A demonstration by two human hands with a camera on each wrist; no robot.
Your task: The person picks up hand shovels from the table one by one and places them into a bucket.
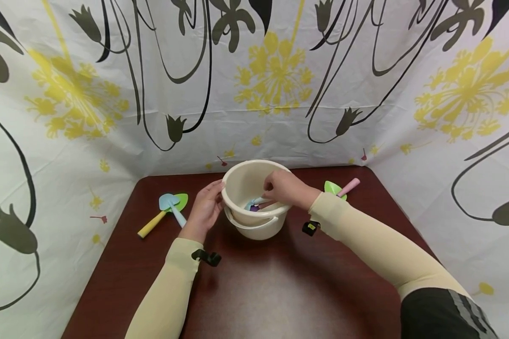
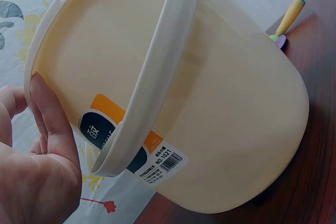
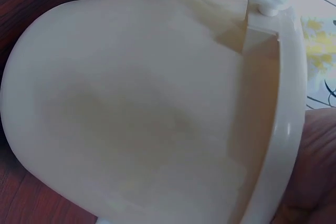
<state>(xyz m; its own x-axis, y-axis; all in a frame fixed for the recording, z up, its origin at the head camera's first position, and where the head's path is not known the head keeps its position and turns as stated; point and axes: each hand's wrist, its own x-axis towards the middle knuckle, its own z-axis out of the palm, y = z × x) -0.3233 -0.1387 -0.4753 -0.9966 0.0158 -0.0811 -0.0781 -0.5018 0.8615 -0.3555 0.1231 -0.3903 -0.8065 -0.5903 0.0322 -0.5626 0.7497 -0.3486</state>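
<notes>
A cream plastic bucket point(image 1: 258, 230) stands near the back of the table, its handle lowered around the side. My left hand point(image 1: 205, 207) grips its rim at the left; the left wrist view shows fingers and thumb on either side of that rim. Over the right side of the rim, my right hand point(image 1: 286, 188) reaches inside with bent fingers. They seem to pinch the light blue handle of a small toy shovel point(image 1: 254, 203), which has blue and purple at its lower end. The fingertips are partly hidden, and the right wrist view mostly shows the bucket's outer wall point(image 3: 121, 103).
Left of the bucket, a light blue toy shovel point(image 1: 168, 201) lies across a green one with a yellow handle point(image 1: 151, 224). At the right lies a green shovel with a pink handle point(image 1: 348, 187). Another yellow handle point(image 2: 291, 17) shows beyond the bucket. Patterned cloth point(image 1: 254, 136) surrounds the table.
</notes>
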